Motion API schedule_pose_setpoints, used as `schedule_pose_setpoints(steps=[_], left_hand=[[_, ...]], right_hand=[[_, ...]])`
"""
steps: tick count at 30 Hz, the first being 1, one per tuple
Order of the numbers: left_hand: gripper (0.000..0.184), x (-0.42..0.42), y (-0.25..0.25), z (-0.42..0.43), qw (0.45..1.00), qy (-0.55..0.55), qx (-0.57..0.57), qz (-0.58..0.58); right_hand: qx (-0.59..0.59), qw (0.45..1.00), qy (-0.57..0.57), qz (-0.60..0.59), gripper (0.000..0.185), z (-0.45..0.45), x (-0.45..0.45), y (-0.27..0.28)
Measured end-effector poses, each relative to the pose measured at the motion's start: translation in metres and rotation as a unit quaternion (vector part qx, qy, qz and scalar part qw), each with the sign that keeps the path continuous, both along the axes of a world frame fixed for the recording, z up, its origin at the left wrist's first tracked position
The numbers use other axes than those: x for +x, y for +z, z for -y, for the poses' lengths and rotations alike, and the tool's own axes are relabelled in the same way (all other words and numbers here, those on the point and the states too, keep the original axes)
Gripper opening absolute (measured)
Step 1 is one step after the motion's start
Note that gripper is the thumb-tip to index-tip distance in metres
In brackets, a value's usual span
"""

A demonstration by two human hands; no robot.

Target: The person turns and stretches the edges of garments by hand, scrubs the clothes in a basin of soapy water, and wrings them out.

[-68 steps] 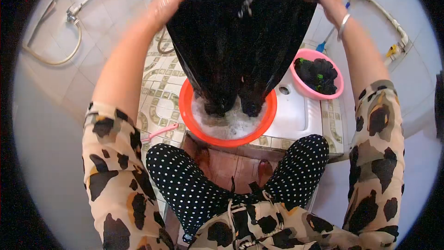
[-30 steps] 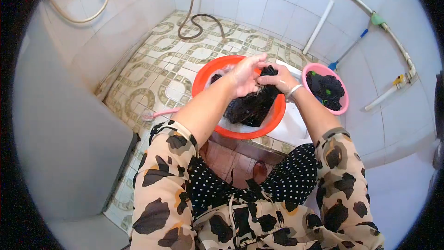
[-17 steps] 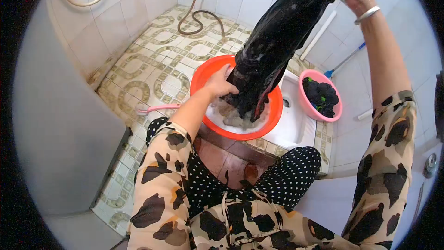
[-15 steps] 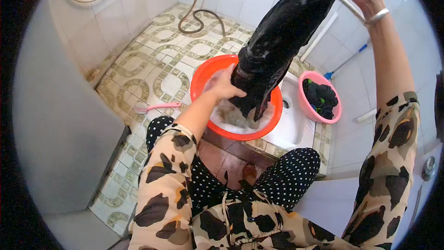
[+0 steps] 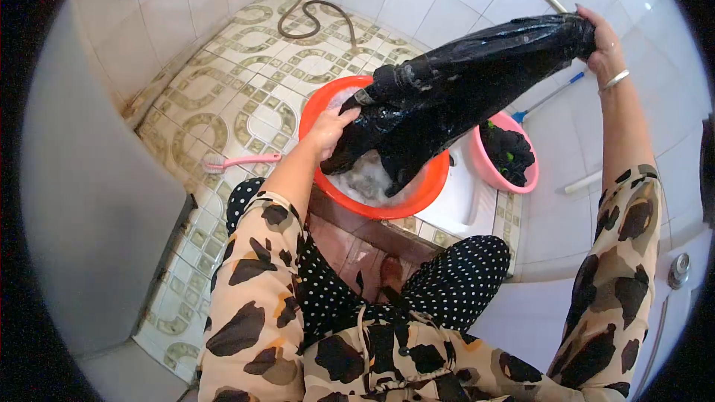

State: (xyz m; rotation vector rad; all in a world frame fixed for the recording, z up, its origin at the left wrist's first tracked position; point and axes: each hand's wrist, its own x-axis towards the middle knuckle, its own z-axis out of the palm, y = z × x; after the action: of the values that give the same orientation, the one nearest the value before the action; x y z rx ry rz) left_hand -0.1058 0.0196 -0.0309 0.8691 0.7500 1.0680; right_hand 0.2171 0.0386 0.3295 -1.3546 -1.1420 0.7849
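A wet black garment (image 5: 477, 74) stretches from the upper right down to the orange-red basin (image 5: 439, 182). My right hand (image 5: 605, 48), raised at the upper right with a bracelet on its wrist, grips one end of it. Over the basin's left side my left hand (image 5: 329, 131) holds the garment's other end, thumb on top and fingers partly hidden. The garment's lower part hangs into the basin, above foamy water (image 5: 366, 179).
Right of the basin, a pink basin (image 5: 530, 179) holds dark clothes (image 5: 506, 152) beside the white squat toilet (image 5: 480, 205). A pink brush (image 5: 242, 160) lies on the tiled floor at left. A hose (image 5: 316, 26) curls behind. A grey panel (image 5: 112, 201) stands at far left.
From one second ago, my right hand has risen up and to the right, stretching the garment out. Lately my left hand has shifted slightly left with its end, and the garment lies flatter.
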Motion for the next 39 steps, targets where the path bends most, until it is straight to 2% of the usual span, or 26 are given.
schedule_pose_setpoints(steps=[3, 6, 7, 9, 10, 12, 14, 16, 18, 21, 22, 23, 24, 25, 26, 27, 28, 30, 31, 32, 33, 34, 36, 39], left_hand=[[0.035, 0.001, -0.010, 0.002, 0.997, -0.018, -0.042, 0.061], [0.031, 0.005, -0.007, 0.008, 0.997, 0.009, -0.047, 0.057], [0.031, 0.006, -0.010, 0.005, 0.997, 0.007, -0.049, 0.058], [0.026, 0.007, -0.019, -0.007, 0.996, 0.073, -0.045, -0.036], [0.025, 0.006, -0.033, -0.020, 0.982, 0.124, 0.042, -0.134], [0.032, -0.001, -0.064, -0.044, 0.918, 0.159, 0.091, -0.353], [0.035, -0.002, -0.075, -0.049, 0.911, 0.160, 0.054, -0.376], [0.039, -0.004, -0.090, -0.054, 0.902, 0.161, 0.017, -0.401], [0.043, -0.003, -0.105, -0.057, 0.925, 0.202, -0.047, -0.320], [0.050, -0.002, -0.100, -0.052, 0.914, 0.245, -0.051, -0.319], [0.050, -0.001, -0.081, -0.041, 0.913, 0.243, -0.050, -0.325], [0.053, 0.003, -0.047, -0.025, 0.920, 0.215, -0.004, -0.329], [0.056, 0.007, -0.030, -0.018, 0.925, 0.186, 0.042, -0.330], [0.065, 0.000, -0.059, -0.036, 0.906, 0.097, 0.108, -0.397], [0.078, 0.008, -0.067, -0.033, 0.838, 0.115, 0.162, -0.509], [0.084, 0.017, -0.059, -0.026, 0.802, 0.084, 0.174, -0.564], [0.090, 0.028, -0.050, -0.018, 0.763, 0.053, 0.186, -0.617], [0.095, 0.048, -0.056, -0.012, 0.748, -0.021, 0.202, -0.632], [0.101, 0.059, -0.050, -0.011, 0.731, -0.056, 0.222, -0.643], [0.101, 0.070, -0.044, -0.007, 0.705, -0.111, 0.191, -0.673], [0.100, 0.079, -0.050, -0.007, 0.669, -0.141, 0.190, -0.705], [0.099, 0.086, -0.059, -0.009, 0.630, -0.171, 0.188, -0.734], [0.098, 0.094, -0.074, -0.014, 0.622, -0.193, 0.177, -0.738], [0.096, 0.095, -0.100, -0.021, 0.622, -0.229, 0.144, -0.735]], right_hand=[[-0.034, 0.999, 0.007, -0.020, 0.016, -0.007, 0.004, -0.011], [-0.046, 0.997, 0.023, -0.057, 0.018, -0.019, 0.000, -0.012], [-0.030, 0.996, 0.070, -0.055, 0.018, -0.017, -0.013, -0.007], [0.000, 0.986, 0.167, -0.025, 0.017, -0.016, -0.026, 0.008], [0.014, 0.976, 0.218, 0.001, 0.017, -0.019, -0.030, 0.016], [0.205, 0.962, 0.164, -0.076, 0.010, 0.010, -0.093, 0.008], [0.232, 0.933, 0.259, -0.096, 0.017, 0.002, -0.087, 0.012], [0.313, 0.894, 0.320, -0.025, 0.020, 0.001, -0.088, -0.009], [0.223, 0.911, 0.348, -0.004, 0.014, 0.000, -0.088, -0.037], [0.062, 0.921, 0.350, 0.156, 0.034, -0.028, -0.047, -0.129], [0.046, 0.924, 0.310, 0.218, 0.036, -0.021, -0.049, -0.163], [-0.012, 0.936, 0.309, 0.168, 0.039, -0.018, -0.047, -0.198], [0.043, 0.925, 0.292, 0.241, 0.044, -0.021, -0.039, -0.234], [0.057, 0.914, 0.278, 0.290, 0.049, -0.022, -0.030, -0.266], [-0.062, 0.948, 0.259, 0.176, 0.052, -0.012, -0.034, -0.288], [-0.020, 0.943, 0.221, 0.249, 0.053, -0.007, -0.034, -0.308], [0.016, 0.953, 0.193, 0.234, 0.054, -0.010, -0.032, -0.340], [0.116, 0.924, 0.142, 0.336, 0.056, -0.007, -0.033, -0.374], [0.122, 0.908, 0.143, 0.375, 0.060, -0.005, -0.034, -0.390], [0.128, 0.890, 0.145, 0.413, 0.063, -0.003, -0.035, -0.406], [0.047, 0.872, 0.157, 0.462, 0.068, 0.003, -0.039, -0.413], [0.044, 0.859, 0.162, 0.484, 0.071, 0.012, -0.046, -0.419], [-0.132, 0.819, 0.145, 0.539, 0.068, 0.026, -0.062, -0.421], [-0.141, 0.837, 0.128, 0.513, 0.066, 0.023, -0.060, -0.450]])
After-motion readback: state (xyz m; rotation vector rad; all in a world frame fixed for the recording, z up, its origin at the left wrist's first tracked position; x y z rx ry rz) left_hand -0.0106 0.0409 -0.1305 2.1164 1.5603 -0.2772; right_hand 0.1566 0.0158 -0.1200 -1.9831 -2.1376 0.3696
